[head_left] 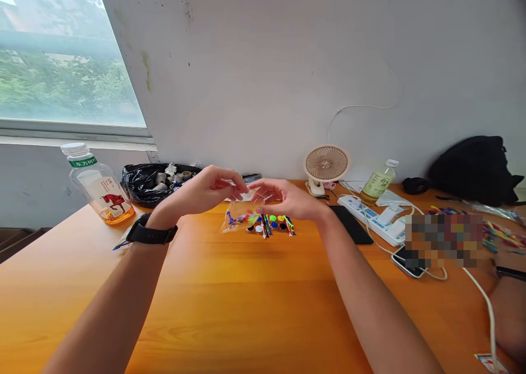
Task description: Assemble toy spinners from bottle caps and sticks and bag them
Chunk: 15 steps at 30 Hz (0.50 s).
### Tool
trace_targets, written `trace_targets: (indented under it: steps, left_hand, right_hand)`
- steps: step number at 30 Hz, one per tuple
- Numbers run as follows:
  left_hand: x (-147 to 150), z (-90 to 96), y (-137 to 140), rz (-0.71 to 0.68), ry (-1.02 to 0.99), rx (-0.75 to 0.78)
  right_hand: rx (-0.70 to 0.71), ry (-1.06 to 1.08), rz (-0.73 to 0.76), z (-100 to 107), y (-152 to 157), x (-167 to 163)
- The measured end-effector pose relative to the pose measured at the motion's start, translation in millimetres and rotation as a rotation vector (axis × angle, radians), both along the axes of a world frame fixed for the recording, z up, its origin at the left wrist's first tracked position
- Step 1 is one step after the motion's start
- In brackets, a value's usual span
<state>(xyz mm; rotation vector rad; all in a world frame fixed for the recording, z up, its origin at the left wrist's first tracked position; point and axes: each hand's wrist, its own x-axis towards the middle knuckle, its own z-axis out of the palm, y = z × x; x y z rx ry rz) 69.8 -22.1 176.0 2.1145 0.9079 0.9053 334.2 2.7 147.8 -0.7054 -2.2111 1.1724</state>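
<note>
My left hand [207, 190] and my right hand [287, 198] meet above the orange table [230, 302], both pinching the top edge of a small clear plastic bag [240, 212]. The bag hangs between them with a few coloured pieces inside. Just below and to the right of it, several small coloured parts [271, 224] lie on the table: round discs and thin sticks in blue, green, yellow, red and black. A black band sits on my left wrist.
A tea bottle [98, 185] stands far left beside a black rubbish bag [152, 182]. At the back right are a small fan [326, 165], a green drink bottle [378, 183], a power strip [376, 219], a dark phone [351, 224], cables, more coloured sticks [499, 234] and a black backpack [476, 168].
</note>
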Motion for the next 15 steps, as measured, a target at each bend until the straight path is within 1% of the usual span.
trace_targets:
  steps: [2,4,6,9,12,15]
  left_hand:
    - [-1,0.0,1,-0.010,-0.030,-0.006]
    - [-1,-0.7,2,-0.019,-0.047,-0.024]
    - [-2,-1.6,2,-0.031,-0.058,-0.040]
    - [-4,-3.1,3,-0.028,-0.068,-0.046]
    - [-7,-4.1,4,-0.007,-0.075,-0.055]
    - [-10,-4.8,6,0.003,-0.092,-0.058]
  right_hand:
    - [0.028,-0.018,0.015,2,0,0]
    - [0.021,-0.022,0.049,4,-1,1]
    - [0.021,-0.021,0.052,4,-2,1]
    - [0.041,-0.022,0.019,2,-2,-3]
    - [0.023,-0.003,0.004,2,-2,-6]
    - [0.025,0.036,-0.071,0,-1,-7]
